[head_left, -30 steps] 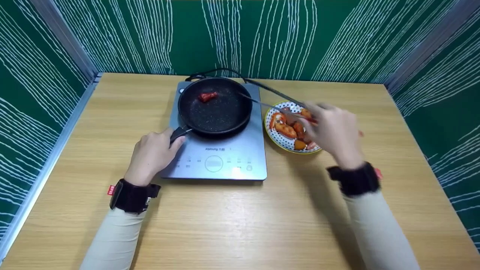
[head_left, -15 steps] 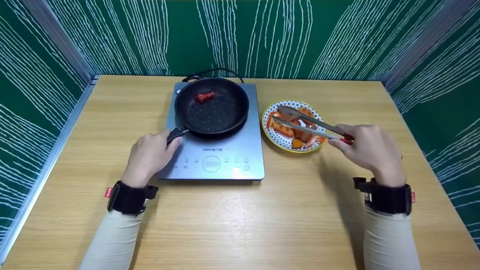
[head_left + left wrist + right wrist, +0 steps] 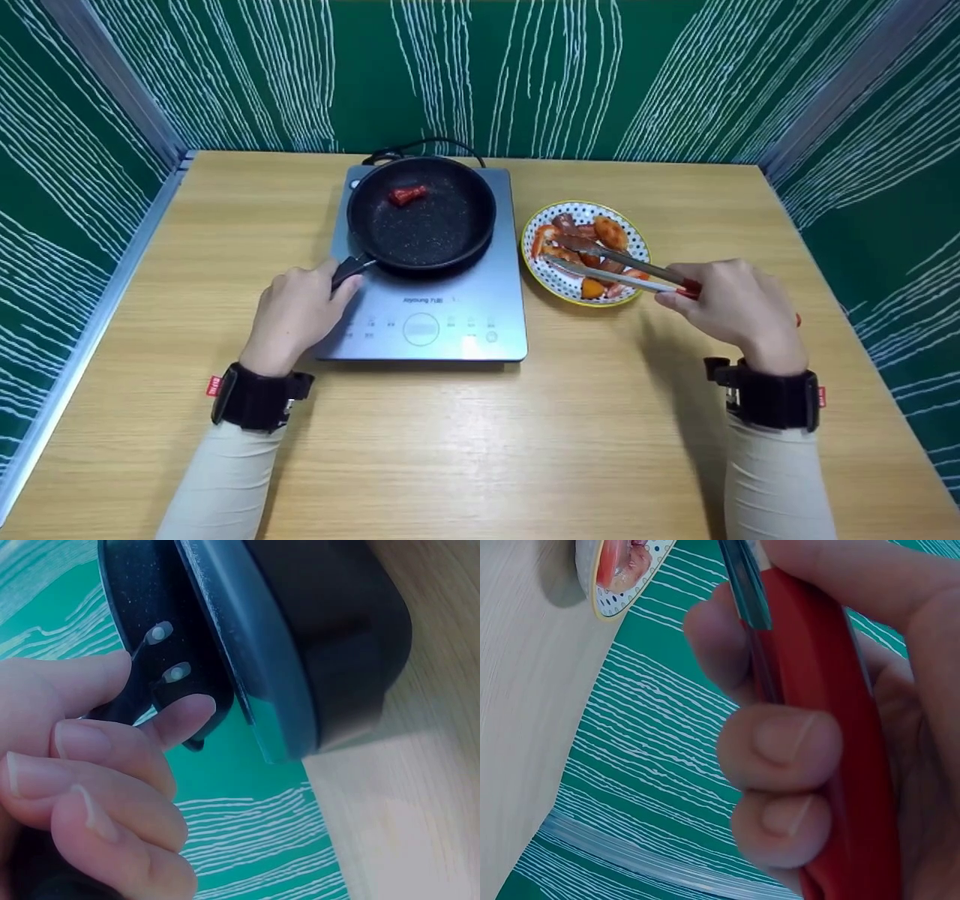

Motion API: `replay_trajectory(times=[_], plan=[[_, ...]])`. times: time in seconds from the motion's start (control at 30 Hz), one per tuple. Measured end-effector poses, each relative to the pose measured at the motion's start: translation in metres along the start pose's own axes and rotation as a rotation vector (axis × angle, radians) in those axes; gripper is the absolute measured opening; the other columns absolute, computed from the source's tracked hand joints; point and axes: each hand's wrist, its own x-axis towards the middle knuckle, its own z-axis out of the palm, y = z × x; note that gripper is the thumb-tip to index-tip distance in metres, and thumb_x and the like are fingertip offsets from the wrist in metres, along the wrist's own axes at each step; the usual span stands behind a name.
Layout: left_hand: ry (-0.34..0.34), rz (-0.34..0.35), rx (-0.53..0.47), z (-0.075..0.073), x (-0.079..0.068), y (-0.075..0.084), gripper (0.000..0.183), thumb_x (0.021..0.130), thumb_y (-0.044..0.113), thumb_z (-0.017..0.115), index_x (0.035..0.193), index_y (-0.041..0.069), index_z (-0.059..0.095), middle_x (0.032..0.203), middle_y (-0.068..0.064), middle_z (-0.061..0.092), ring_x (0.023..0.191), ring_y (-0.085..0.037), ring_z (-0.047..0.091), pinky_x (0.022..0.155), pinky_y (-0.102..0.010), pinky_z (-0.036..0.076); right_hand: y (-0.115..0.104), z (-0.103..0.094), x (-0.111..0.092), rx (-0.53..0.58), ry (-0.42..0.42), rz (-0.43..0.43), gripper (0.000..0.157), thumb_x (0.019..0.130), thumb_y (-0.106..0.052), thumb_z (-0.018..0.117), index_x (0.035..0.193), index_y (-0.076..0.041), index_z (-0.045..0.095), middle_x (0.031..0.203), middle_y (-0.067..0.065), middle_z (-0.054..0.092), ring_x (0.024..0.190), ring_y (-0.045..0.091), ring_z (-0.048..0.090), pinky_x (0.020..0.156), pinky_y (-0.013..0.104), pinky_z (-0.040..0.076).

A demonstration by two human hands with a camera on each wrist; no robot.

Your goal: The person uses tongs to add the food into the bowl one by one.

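Observation:
My left hand [image 3: 296,315] grips the black handle [image 3: 351,270] of a frying pan [image 3: 431,229], its fingers curled round it in the left wrist view. A small dark-red piece of food [image 3: 407,196] lies in the pan's upper left. My right hand [image 3: 731,307] holds metal tongs [image 3: 630,262] by their red grips [image 3: 825,690]. The tongs' tips reach over a polka-dot plate [image 3: 545,283] with a yellow rim, down among several pieces of orange and reddish food [image 3: 610,233]. Whether the tips pinch a piece, I cannot tell.
The pan sits on a silver induction cooker [image 3: 427,345] with a touch panel at its front. A black cable [image 3: 442,139] runs behind it. Green walls [image 3: 517,75] with white streaks stand around the wooden table [image 3: 450,450].
My right hand has swung the tongs from beside the pan rightward to the plate, and their tips have drawn closer together and lower. My left hand keeps its grip on the pan handle.

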Motion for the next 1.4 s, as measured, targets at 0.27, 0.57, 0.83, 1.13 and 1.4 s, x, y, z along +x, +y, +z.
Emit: replay_trajectory(times=[0.27, 0.57, 0.83, 1.13, 1.4], plan=[[-0.013, -0.019, -0.013, -0.0001, 0.0006, 0.0001, 0.036, 0.109, 0.040, 0.059, 0.100, 0.005, 0.060, 0.071, -0.008, 0.048, 0.065, -0.029, 0.051, 0.056, -0.037, 0.029, -0.0006, 0.0001, 0.0017, -0.022, -0.023, -0.002, 0.028, 0.097, -0.033, 0.079, 0.117, -0.015, 0.077, 0.071, 0.003, 0.061, 0.064, 0.023, 0.050, 0.056, 0.038, 0.034], [-0.016, -0.028, -0.020, 0.0006, 0.0007, -0.0009, 0.037, 0.109, 0.041, 0.059, 0.096, 0.007, 0.058, 0.072, -0.009, 0.050, 0.066, -0.030, 0.052, 0.057, -0.036, 0.030, -0.0023, -0.0004, -0.0002, -0.022, -0.039, 0.005, 0.032, 0.096, -0.033, 0.080, 0.122, -0.014, 0.078, 0.072, 0.004, 0.061, 0.065, 0.024, 0.049, 0.057, 0.037, 0.034], [0.004, -0.008, -0.011, 0.0016, 0.0006, -0.0019, 0.037, 0.109, 0.040, 0.060, 0.096, 0.005, 0.059, 0.071, -0.008, 0.049, 0.065, -0.030, 0.052, 0.056, -0.037, 0.030, -0.0017, -0.0015, -0.0007, -0.030, -0.030, 0.012, 0.036, 0.096, -0.033, 0.082, 0.124, -0.012, 0.077, 0.073, 0.004, 0.063, 0.066, 0.024, 0.050, 0.057, 0.037, 0.036], [0.011, -0.001, -0.007, 0.0022, 0.0006, -0.0022, 0.036, 0.108, 0.039, 0.061, 0.098, 0.005, 0.060, 0.071, -0.008, 0.048, 0.065, -0.030, 0.052, 0.055, -0.037, 0.030, -0.0055, -0.0012, -0.0008, -0.046, -0.038, 0.020, 0.036, 0.095, -0.036, 0.082, 0.121, -0.011, 0.078, 0.072, 0.004, 0.063, 0.066, 0.025, 0.050, 0.056, 0.037, 0.036], [0.009, -0.002, -0.015, 0.0016, 0.0004, -0.0014, 0.035, 0.108, 0.038, 0.062, 0.097, 0.005, 0.060, 0.070, -0.007, 0.048, 0.065, -0.029, 0.051, 0.055, -0.037, 0.029, -0.0070, -0.0034, -0.0017, -0.033, -0.072, 0.019, 0.038, 0.095, -0.036, 0.082, 0.123, -0.010, 0.077, 0.074, 0.004, 0.065, 0.067, 0.024, 0.051, 0.058, 0.037, 0.035]])
